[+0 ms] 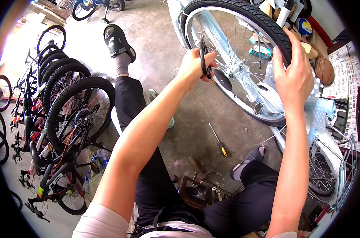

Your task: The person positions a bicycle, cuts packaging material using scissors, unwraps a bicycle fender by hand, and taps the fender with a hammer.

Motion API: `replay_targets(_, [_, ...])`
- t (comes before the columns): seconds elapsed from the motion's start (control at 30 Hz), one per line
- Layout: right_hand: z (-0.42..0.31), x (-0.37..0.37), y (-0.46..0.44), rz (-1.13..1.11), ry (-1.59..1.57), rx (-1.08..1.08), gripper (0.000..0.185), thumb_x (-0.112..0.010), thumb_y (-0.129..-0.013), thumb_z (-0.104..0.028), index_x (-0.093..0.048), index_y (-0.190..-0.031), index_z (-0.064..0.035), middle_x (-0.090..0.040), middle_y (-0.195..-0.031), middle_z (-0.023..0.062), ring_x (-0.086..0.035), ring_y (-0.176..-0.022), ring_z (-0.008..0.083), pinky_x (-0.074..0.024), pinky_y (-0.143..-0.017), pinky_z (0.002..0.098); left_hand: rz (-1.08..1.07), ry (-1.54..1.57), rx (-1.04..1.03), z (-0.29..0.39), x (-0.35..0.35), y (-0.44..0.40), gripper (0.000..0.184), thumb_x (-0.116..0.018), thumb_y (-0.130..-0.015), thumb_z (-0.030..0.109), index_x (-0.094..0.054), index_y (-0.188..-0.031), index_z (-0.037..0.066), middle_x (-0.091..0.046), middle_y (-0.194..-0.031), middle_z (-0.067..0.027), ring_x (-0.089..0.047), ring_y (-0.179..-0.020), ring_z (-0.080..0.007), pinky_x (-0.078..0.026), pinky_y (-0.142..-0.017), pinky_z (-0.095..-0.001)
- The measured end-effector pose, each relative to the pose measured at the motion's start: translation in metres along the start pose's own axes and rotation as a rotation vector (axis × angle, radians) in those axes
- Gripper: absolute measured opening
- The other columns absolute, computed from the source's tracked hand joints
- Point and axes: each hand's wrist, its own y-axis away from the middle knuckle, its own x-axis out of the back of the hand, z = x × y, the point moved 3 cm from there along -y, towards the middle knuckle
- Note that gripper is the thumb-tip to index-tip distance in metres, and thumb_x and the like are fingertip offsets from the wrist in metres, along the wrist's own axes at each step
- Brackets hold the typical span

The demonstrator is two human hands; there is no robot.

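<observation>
My left hand (195, 67) is closed around the black handles of a pair of scissors (204, 59). The blades point up and away, in front of the wheel's spokes. A bicycle wheel (243, 109) with a black tyre and silver rim stands tilted before me. On its right side, my right hand (293, 77) holds the tyre, thumb on one side and fingers on the other. Clear plastic wrapping (217, 35) covers bicycle parts behind the spokes. A dark oval reflector (222, 80) sits among the spokes near the scissors.
A yellow-handled screwdriver (218, 141) lies on the concrete floor. Near my legs are a hammer (197, 168) and loose metal parts. A row of bicycles (81, 111) fills the left. To the right are a basketball (324, 71), a volleyball (304, 27) and another bicycle wheel (322, 168).
</observation>
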Motion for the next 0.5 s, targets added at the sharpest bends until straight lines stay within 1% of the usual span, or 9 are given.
replay_targets(0.1, [0.0,0.0,0.001,0.002,-0.005,-0.011,0.041,-0.069,-0.091,-0.024,-0.062,-0.129,-0.0151,-0.072,-0.113,0.0092,-0.07,-0.097,0.0307,-0.055,-0.08,0.04,0.021,0.008,0.005,0.001,-0.003,-0.001,0.034,-0.07,-0.09,0.031,-0.061,-0.095,-0.002,-0.067,-0.085,-0.0107,-0.063,-0.058,-0.0125,-0.049,-0.043,-0.0271])
replay_targets(0.13, [0.001,0.0,0.001,0.002,-0.006,-0.012,0.041,-0.069,-0.091,-0.024,-0.062,-0.129,-0.0151,-0.072,-0.113,0.0092,-0.07,-0.097,0.0307,-0.055,-0.08,0.04,0.037,0.017,0.004,0.0,-0.004,-0.002,0.032,-0.069,-0.09,0.03,-0.061,-0.092,-0.002,-0.066,-0.081,-0.0093,-0.063,-0.057,-0.0127,-0.049,-0.042,-0.0272])
replay_targets(0.2, [0.003,-0.002,0.002,-0.042,-0.026,-0.039,0.044,-0.065,-0.095,-0.03,-0.058,-0.137,-0.0183,-0.07,-0.12,0.0109,-0.069,-0.106,0.033,-0.0537,-0.086,0.0421,0.054,0.029,0.002,0.0,-0.006,-0.005,0.03,-0.069,-0.089,0.028,-0.061,-0.089,-0.001,-0.064,-0.078,-0.008,-0.063,-0.055,-0.0129,-0.048,-0.041,-0.0273])
replay_targets(0.27, [0.003,-0.001,0.002,-0.042,-0.024,-0.033,0.044,-0.065,-0.095,-0.03,-0.058,-0.137,-0.0182,-0.07,-0.12,0.0111,-0.069,-0.106,0.0332,-0.0537,-0.086,0.0422,0.083,-0.017,-0.003,0.003,-0.009,-0.007,0.031,-0.066,-0.087,0.027,-0.061,-0.086,-0.004,-0.063,-0.071,-0.007,-0.065,-0.052,-0.0152,-0.05,-0.04,-0.0288])
replay_targets(0.3, [0.003,-0.001,0.002,-0.042,-0.02,-0.03,0.044,-0.066,-0.095,-0.029,-0.058,-0.137,-0.0181,-0.07,-0.12,0.0113,-0.069,-0.106,0.0334,-0.0537,-0.086,0.0422,0.102,-0.016,-0.027,0.005,-0.011,-0.008,0.032,-0.066,-0.086,0.025,-0.062,-0.079,-0.006,-0.062,-0.064,-0.0076,-0.067,-0.052,-0.0176,-0.051,-0.04,-0.0303])
replay_targets(0.33, [0.002,0.0,0.002,-0.044,-0.021,-0.03,0.044,-0.066,-0.095,-0.029,-0.058,-0.137,-0.0181,-0.07,-0.12,0.0113,-0.069,-0.106,0.0334,-0.0537,-0.086,0.0422,0.102,-0.016,-0.025,0.004,-0.013,-0.011,0.032,-0.066,-0.086,0.025,-0.062,-0.079,-0.006,-0.062,-0.064,-0.0076,-0.067,-0.052,-0.0176,-0.051,-0.04,-0.0303])
replay_targets(0.4, [0.001,0.001,0.002,-0.016,-0.02,0.001,0.042,-0.069,-0.091,-0.025,-0.061,-0.131,-0.0151,-0.07,-0.116,0.0096,-0.07,-0.097,0.0301,-0.0549,-0.079,0.0394,0.132,-0.131,-0.019,0.004,-0.013,-0.016,0.035,-0.065,-0.086,0.024,-0.063,-0.076,-0.009,-0.064,-0.062,-0.0116,-0.068,-0.052,-0.0201,-0.053,-0.042,-0.0329])
replay_targets(0.43, [0.001,0.001,0.002,-0.016,-0.023,0.001,0.042,-0.069,-0.091,-0.025,-0.061,-0.131,-0.0151,-0.07,-0.116,0.0096,-0.07,-0.097,0.0301,-0.0549,-0.079,0.0394,0.136,-0.173,-0.04,0.008,-0.013,-0.015,0.038,-0.065,-0.086,0.024,-0.063,-0.07,-0.01,-0.064,-0.059,-0.0146,-0.069,-0.051,-0.0226,-0.054,-0.043,-0.0351])
replay_targets(0.5, [0.001,0.002,0.003,-0.003,-0.017,0.012,0.042,-0.069,-0.091,-0.025,-0.061,-0.131,-0.0151,-0.071,-0.115,0.0092,-0.07,-0.095,0.0299,-0.0547,-0.078,0.0393,0.138,-0.185,-0.03,0.012,-0.012,-0.013,0.038,-0.066,-0.086,0.024,-0.063,-0.069,-0.01,-0.063,-0.058,-0.0142,-0.069,-0.051,-0.0227,-0.054,-0.043,-0.0351])
